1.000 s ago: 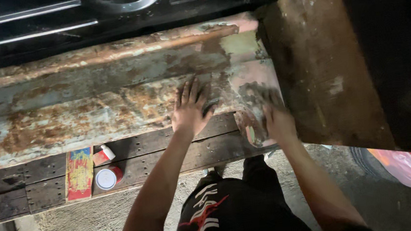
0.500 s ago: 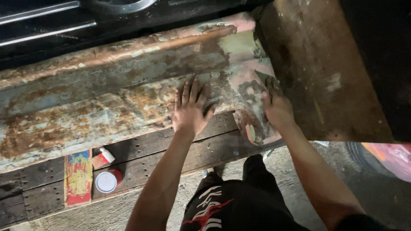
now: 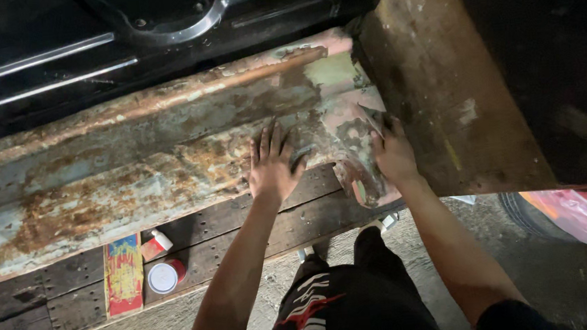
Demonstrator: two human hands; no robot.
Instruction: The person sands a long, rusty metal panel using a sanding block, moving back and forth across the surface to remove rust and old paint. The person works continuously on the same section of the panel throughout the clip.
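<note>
A long rusty metal panel (image 3: 122,177) with flaking pale blue and pink paint runs across the view. My left hand (image 3: 273,168) lies flat on it, fingers spread, holding nothing. My right hand (image 3: 394,156) presses on the panel's right end, where the paint is worn pink. Its fingers curl over a small dark piece that looks like sandpaper (image 3: 375,119), just beside the brown upright panel (image 3: 440,99). Most of that piece is hidden under the fingers.
A dark wooden plank (image 3: 69,305) below the panel carries a red and yellow box (image 3: 123,273), a small bottle (image 3: 158,242) and a red tin with a white lid (image 3: 163,277). A red plastic bag (image 3: 586,213) lies at the right on the concrete floor (image 3: 563,284).
My right hand has slid upward along the panel's right end with the dark piece under its fingers. My left hand has stayed flat in place.
</note>
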